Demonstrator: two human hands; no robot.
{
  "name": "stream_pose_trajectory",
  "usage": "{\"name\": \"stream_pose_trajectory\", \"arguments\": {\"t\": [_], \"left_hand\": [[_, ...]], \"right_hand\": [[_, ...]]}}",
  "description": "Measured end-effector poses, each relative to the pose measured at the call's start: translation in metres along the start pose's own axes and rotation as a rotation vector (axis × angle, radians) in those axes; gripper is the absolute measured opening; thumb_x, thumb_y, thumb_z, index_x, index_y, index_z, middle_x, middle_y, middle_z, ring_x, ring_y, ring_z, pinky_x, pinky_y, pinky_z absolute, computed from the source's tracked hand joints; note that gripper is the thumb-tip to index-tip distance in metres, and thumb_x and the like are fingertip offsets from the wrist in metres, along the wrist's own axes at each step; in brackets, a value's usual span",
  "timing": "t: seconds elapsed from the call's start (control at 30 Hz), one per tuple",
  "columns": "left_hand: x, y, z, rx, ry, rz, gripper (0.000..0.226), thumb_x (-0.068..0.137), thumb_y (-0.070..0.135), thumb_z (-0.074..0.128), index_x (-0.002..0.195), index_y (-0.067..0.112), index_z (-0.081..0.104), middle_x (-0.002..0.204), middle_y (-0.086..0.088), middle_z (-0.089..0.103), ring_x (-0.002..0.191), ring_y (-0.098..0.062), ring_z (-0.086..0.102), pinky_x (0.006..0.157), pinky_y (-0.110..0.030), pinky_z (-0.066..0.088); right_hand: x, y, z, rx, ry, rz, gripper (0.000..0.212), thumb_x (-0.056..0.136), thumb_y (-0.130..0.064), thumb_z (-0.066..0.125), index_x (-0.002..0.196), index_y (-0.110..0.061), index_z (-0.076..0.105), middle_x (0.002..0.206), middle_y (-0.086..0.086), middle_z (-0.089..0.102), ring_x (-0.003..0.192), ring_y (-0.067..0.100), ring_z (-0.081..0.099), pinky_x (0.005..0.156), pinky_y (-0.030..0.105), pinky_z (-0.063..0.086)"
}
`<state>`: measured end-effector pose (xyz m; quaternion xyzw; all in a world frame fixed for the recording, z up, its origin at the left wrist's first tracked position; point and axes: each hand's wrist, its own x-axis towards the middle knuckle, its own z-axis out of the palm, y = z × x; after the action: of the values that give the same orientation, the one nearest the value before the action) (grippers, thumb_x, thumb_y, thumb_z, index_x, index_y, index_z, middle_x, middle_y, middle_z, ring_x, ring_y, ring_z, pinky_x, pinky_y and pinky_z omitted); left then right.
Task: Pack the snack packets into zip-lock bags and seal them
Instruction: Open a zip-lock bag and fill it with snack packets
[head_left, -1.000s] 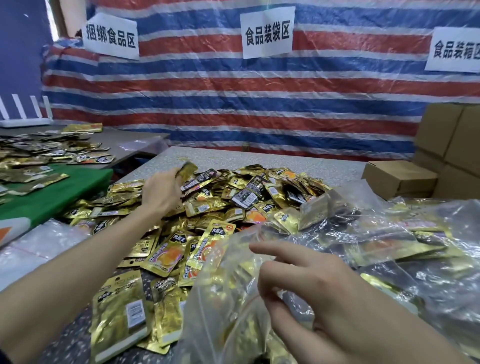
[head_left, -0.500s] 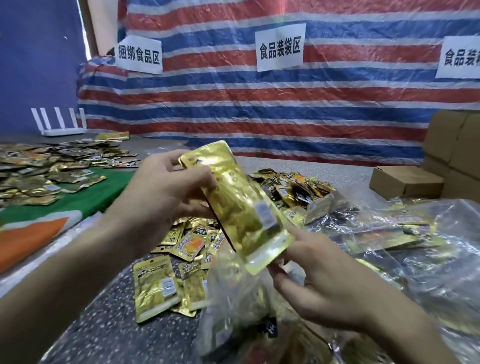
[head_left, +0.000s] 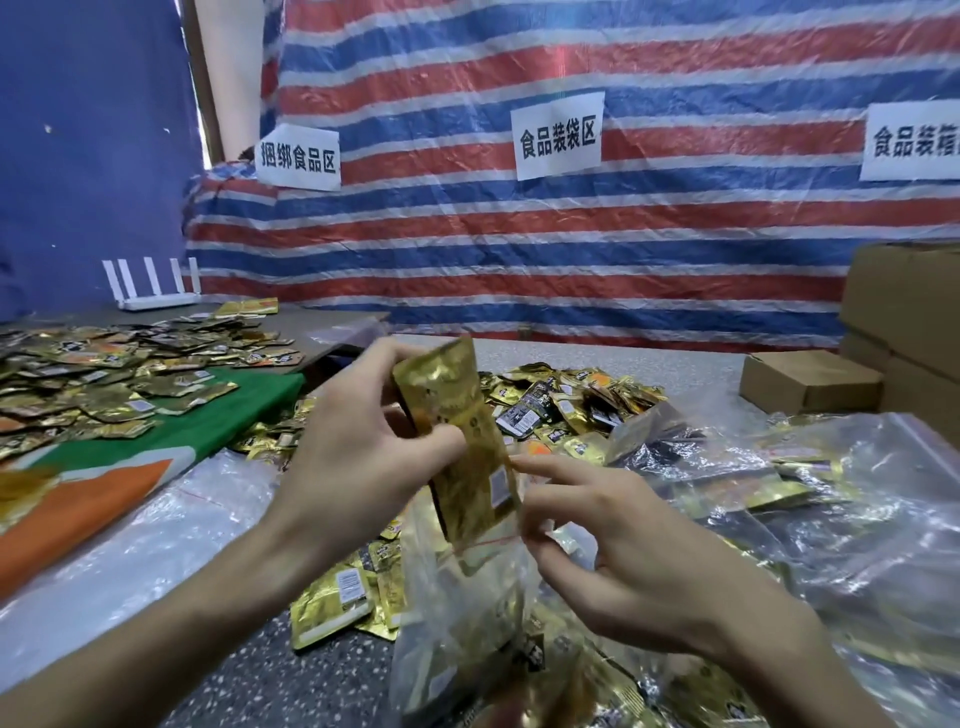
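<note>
Gold packet (head_left: 460, 426) near-upright, gripped by left hand (head_left: 358, 467), right hand (head_left: 623, 561) pinching zip-lock bag (head_left: 457, 623)

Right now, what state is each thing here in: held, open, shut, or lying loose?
gold packet: gripped by the left hand, lower end at the bag's mouth.
zip-lock bag: unsealed, rim pinched by the right hand, some packets inside.
loose packets: heaped on the table, unpacked.
small cardboard box: flaps closed.
</note>
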<state>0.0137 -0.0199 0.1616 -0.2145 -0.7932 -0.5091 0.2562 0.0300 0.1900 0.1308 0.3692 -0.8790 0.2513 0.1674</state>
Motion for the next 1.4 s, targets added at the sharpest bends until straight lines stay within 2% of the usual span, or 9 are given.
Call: {"name": "stream_pose_trajectory", "arguments": {"t": [0.17,0.3,0.47,0.57,0.8,1.07,1.13,1.23,1.4], "left_hand": [[-0.014,-0.009,0.014,0.231,-0.197,0.004,0.03,0.069,0.034,0.062,0.098,0.029,0.06,0.083,0.006,0.071,0.081,-0.019,0.067,0.075,-0.044,0.054],[-0.014,-0.015,0.016,0.592,-0.27,0.032,0.025,0.088,0.058,0.05,0.093,0.034,0.058,0.087,0.019,0.06,0.092,-0.005,0.049,0.102,-0.044,0.038],[-0.01,-0.006,-0.005,0.696,-0.547,-0.023,0.083,0.065,0.1,0.019,0.085,0.035,0.066,0.082,0.023,0.066,0.079,0.006,0.059,0.074,-0.031,0.052],[-0.015,-0.005,-0.015,0.854,-0.654,0.098,0.062,0.078,0.088,0.034,0.089,0.035,0.064,0.087,0.021,0.063,0.086,0.003,0.054,0.079,-0.033,0.048],[-0.004,-0.003,-0.047,0.746,-0.574,0.155,0.038,0.08,0.073,0.031,0.082,0.042,0.053,0.114,0.028,0.045,0.091,0.009,0.049,0.077,-0.022,0.042],[-0.009,-0.015,-0.086,0.543,-0.67,0.188,0.026,0.09,0.045,0.057,0.082,0.023,0.067,0.075,0.007,0.062,0.07,-0.011,0.057,0.064,-0.029,0.047],[-0.012,-0.02,-0.093,0.476,-0.623,0.16,0.023,0.087,0.041,0.062,0.082,0.021,0.072,0.073,0.006,0.066,0.07,-0.015,0.061,0.065,-0.037,0.05],[-0.019,-0.026,-0.1,0.365,-0.534,0.164,0.012,0.081,0.033,0.069,0.082,0.024,0.076,0.074,0.011,0.072,0.071,-0.011,0.068,0.062,-0.024,0.051],[-0.025,-0.028,-0.114,0.082,-0.411,0.061,0.029,0.071,0.02,0.079,0.098,0.016,0.067,0.074,-0.004,0.075,0.064,-0.018,0.071,0.061,-0.024,0.057]], "right_hand": [[0.001,-0.004,-0.003,0.038,0.106,-0.075,0.033,0.09,-0.005,0.06,0.079,-0.034,0.049,0.104,-0.02,0.059,0.093,-0.002,0.056,0.078,0.016,0.043],[-0.001,0.001,-0.001,-0.014,0.098,-0.026,0.017,0.094,-0.017,0.058,0.086,-0.031,0.056,0.096,-0.008,0.06,0.086,0.006,0.054,0.076,0.023,0.046],[-0.003,0.005,0.0,-0.153,0.076,0.012,0.006,0.098,-0.027,0.055,0.093,-0.029,0.056,0.096,-0.012,0.061,0.087,0.012,0.052,0.074,0.033,0.046],[-0.003,0.001,0.001,-0.214,0.085,0.01,0.006,0.099,-0.036,0.053,0.098,-0.031,0.056,0.099,-0.016,0.064,0.086,0.013,0.057,0.072,0.04,0.05],[-0.008,0.001,-0.006,-0.179,-0.05,0.047,0.034,0.084,-0.067,0.047,0.083,-0.035,0.058,0.079,-0.023,0.058,0.076,-0.005,0.051,0.064,0.016,0.037],[-0.012,0.013,-0.009,-0.042,-0.216,0.163,0.02,0.084,-0.057,0.064,0.084,-0.037,0.062,0.136,-0.027,0.048,0.123,-0.014,0.041,0.1,0.02,0.04],[-0.008,0.007,-0.01,0.093,-0.239,0.19,0.009,0.086,-0.043,0.07,0.086,-0.035,0.066,0.117,-0.021,0.065,0.108,-0.008,0.057,0.09,0.021,0.052],[-0.003,-0.004,-0.016,0.157,-0.178,0.199,0.004,0.085,-0.023,0.075,0.086,-0.026,0.073,0.092,-0.014,0.073,0.082,0.002,0.068,0.075,0.022,0.057],[0.001,-0.026,-0.032,0.3,0.02,0.165,0.017,0.071,-0.033,0.074,0.086,-0.025,0.076,0.086,-0.007,0.076,0.073,0.009,0.071,0.066,0.022,0.059]]}}
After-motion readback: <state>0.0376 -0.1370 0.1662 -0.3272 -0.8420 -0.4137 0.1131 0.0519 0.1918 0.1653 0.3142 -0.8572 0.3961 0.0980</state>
